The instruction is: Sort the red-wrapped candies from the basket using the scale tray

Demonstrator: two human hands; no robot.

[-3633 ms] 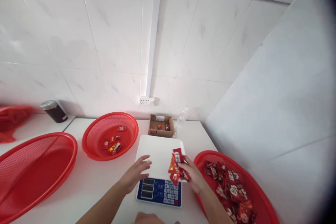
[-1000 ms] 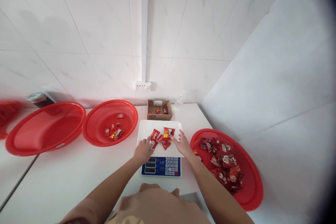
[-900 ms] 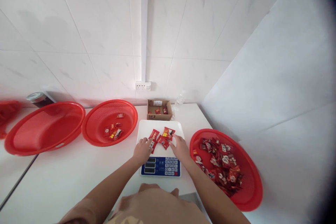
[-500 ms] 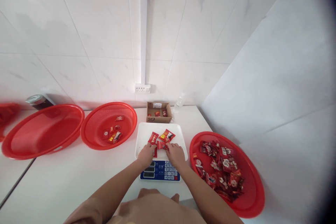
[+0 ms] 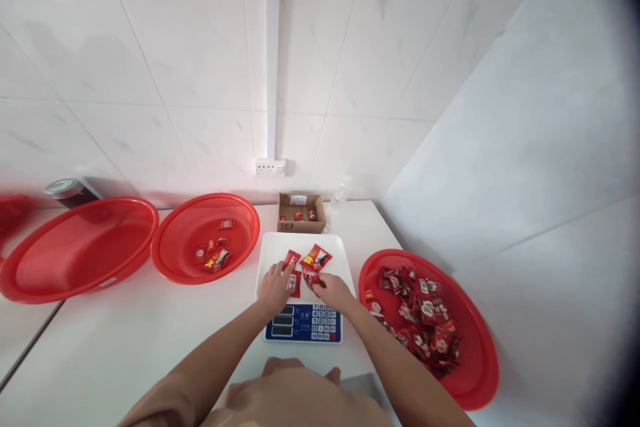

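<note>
the left hand is half open, its fingers on the red packets on the white scale. the right hand pinches a small red packet between thumb and fingers, and a red and yellow packet lies just past it. a big red basket of packets sits to its right.

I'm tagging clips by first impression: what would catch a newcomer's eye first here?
Probably the big red plastic basket at the right, heaped with red-wrapped snack packets. Next, at the centre, the left hand and right hand on a few similar packets over the white pan of a digital scale with a blue keypad panel. Two more red baskets stand to the left.
</note>
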